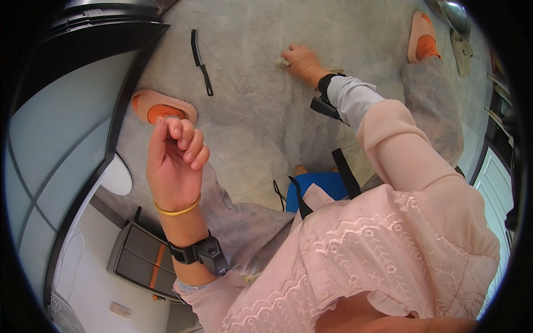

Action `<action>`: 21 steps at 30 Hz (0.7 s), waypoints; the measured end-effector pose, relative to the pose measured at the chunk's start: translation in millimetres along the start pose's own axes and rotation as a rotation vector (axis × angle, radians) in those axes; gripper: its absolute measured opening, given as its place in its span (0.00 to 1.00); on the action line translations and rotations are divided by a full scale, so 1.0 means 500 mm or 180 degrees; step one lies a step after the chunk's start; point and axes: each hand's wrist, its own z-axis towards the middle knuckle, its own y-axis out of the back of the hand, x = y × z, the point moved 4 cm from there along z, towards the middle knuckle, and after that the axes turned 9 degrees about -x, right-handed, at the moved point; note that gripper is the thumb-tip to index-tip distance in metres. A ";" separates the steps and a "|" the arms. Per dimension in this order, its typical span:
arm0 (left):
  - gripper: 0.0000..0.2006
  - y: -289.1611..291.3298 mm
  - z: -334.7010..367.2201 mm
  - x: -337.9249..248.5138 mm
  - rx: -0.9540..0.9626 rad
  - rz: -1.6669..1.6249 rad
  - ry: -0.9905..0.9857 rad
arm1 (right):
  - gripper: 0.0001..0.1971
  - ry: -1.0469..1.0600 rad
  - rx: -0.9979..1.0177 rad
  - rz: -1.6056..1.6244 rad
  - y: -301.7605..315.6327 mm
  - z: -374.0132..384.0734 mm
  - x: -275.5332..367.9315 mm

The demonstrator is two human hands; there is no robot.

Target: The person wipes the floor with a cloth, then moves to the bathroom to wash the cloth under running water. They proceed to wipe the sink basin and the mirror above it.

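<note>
My right hand (303, 62) is down on the grey floor (250, 116), reaching forward. Its fingers close over a small crumpled pale-grey cloth (282, 62), most of which the hand hides. My left hand (176, 161) is raised above my left leg, palm turned up. The fingers curl loosely, with nothing visible between them. A long, narrow black brush (201, 64) lies on the floor between the two hands, out of reach of both. Each wrist wears a black strapped device, and a gold bangle (177, 207) circles the left one.
Orange-and-pink slippers (152, 104) are on my feet, the right one (424, 39) farther forward. Beneath me is a blue seat (319, 186). A dark-framed glass panel (72, 116) runs along the left. Behind it stands a dark grey case-like object (141, 258). A white door (494, 194) is at right.
</note>
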 end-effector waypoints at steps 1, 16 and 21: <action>0.15 0.000 -0.001 -0.001 0.0020 -0.0005 0.0003 | 0.08 0.0183 0.0125 0.0009 -0.006 -0.007 0.009; 0.14 0.011 0.002 -0.006 0.0107 -0.0020 -0.0050 | 0.07 0.1699 0.1038 0.0313 -0.043 -0.346 0.026; 0.14 0.017 -0.004 -0.001 0.0089 0.0007 -0.0052 | 0.10 0.1328 0.1039 -0.0053 0.002 -0.309 -0.093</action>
